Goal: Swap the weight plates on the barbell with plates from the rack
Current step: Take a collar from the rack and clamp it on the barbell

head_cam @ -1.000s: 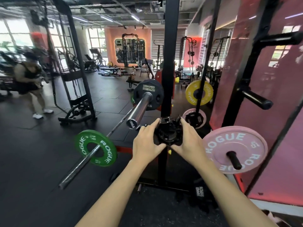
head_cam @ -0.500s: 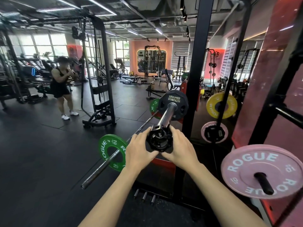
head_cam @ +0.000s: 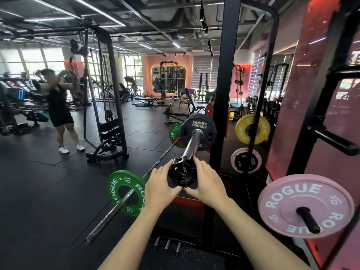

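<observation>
In a busy gym, left hand (head_cam: 160,187) and right hand (head_cam: 209,184) grasp a small black plate (head_cam: 183,174) by its rim at the barbell sleeve (head_cam: 193,145); rigid, likely light.

Bare chrome barbell sleeve (head_cam: 191,147) lies open ahead of me up to the black Hammer Strength plate (head_cam: 198,129); the black rack upright (head_cam: 224,94) crowds my right.

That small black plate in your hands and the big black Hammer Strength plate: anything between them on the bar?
Head view: only bare bar sleeve runs from the small plate to the big plate.
</observation>
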Action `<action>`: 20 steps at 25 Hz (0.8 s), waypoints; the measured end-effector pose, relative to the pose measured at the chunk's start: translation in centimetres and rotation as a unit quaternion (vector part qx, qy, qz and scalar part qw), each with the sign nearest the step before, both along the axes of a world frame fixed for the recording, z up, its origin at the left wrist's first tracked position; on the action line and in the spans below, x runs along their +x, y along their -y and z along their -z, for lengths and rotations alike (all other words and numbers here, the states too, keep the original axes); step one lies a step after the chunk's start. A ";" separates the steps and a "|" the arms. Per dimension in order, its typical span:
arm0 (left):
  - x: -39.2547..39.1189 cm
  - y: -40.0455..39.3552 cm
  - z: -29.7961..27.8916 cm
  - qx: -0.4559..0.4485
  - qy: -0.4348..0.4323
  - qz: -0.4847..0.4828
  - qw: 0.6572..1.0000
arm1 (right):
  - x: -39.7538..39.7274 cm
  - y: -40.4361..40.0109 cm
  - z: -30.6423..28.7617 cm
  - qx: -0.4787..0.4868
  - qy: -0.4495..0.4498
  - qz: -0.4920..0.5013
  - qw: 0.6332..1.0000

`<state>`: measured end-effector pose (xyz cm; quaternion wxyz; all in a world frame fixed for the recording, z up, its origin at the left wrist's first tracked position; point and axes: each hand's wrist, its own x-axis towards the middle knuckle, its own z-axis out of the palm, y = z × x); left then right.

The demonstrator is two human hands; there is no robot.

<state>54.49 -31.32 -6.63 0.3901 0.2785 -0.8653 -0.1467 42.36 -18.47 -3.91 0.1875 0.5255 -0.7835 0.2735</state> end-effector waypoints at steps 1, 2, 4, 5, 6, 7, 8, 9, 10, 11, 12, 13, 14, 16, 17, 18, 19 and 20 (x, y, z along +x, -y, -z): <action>-0.3 0.3 0.0 0.000 0.000 0.002 1.000 | -0.1 0.2 0.1 -0.001 -0.008 0.008 1.000; -0.5 0.5 0.0 -0.002 0.003 0.002 1.000 | -0.3 0.4 0.3 0.000 -0.018 0.016 1.000; -1.0 0.9 0.1 -0.014 0.012 0.004 1.000 | -0.5 0.6 0.6 0.011 -0.034 0.032 0.999; -1.3 1.0 0.2 -0.017 0.014 0.005 1.000 | -0.6 0.6 0.7 0.017 -0.035 0.041 0.998; -1.5 1.1 0.2 -0.017 0.014 0.009 1.000 | -0.7 0.7 0.8 0.019 -0.033 0.050 0.998; -1.8 1.3 0.3 -0.013 0.014 0.015 1.000 | -0.8 0.9 0.9 0.020 -0.030 0.059 0.998; -2.1 1.5 0.3 -0.011 0.014 0.022 1.000 | -1.0 1.0 0.9 0.020 -0.029 0.067 0.997; -2.4 1.7 0.3 -0.009 0.014 0.028 0.999 | -1.1 1.2 0.9 0.022 -0.028 0.074 0.997; -2.6 1.9 0.3 -0.009 0.015 0.033 0.999 | -1.4 1.3 0.9 0.025 -0.028 0.079 0.996; -2.9 2.2 0.4 -0.008 0.016 0.037 0.999 | -1.7 1.6 0.9 0.028 -0.028 0.083 0.996; -3.1 2.5 0.4 -0.009 0.015 0.040 0.999 | -2.0 1.9 0.8 0.030 -0.027 0.086 0.995; -3.4 2.9 0.5 -0.012 0.012 0.043 0.999 | -2.5 2.2 0.8 0.030 -0.023 0.087 0.995; -3.9 3.2 0.5 -0.016 0.009 0.044 0.999 | -3.0 2.6 0.8 0.028 -0.016 0.086 0.996; -5.1 4.1 0.4 -0.019 0.003 0.047 0.999 | -4.2 3.5 0.9 0.017 -0.008 0.086 0.996; -5.8 4.6 0.5 -0.016 -0.001 0.048 0.999 | -4.9 3.9 1.1 0.014 -0.010 0.088 0.996; -6.5 5.1 0.6 -0.013 -0.001 0.052 0.999 | -5.7 4.3 1.2 0.013 -0.015 0.091 0.996; -7.3 5.6 0.7 -0.012 0.003 0.055 0.998 | -6.6 4.8 1.3 0.012 -0.017 0.092 0.996; -8.1 6.1 0.8 -0.013 0.008 0.059 0.998 | -7.4 5.3 1.4 0.009 -0.017 0.093 0.995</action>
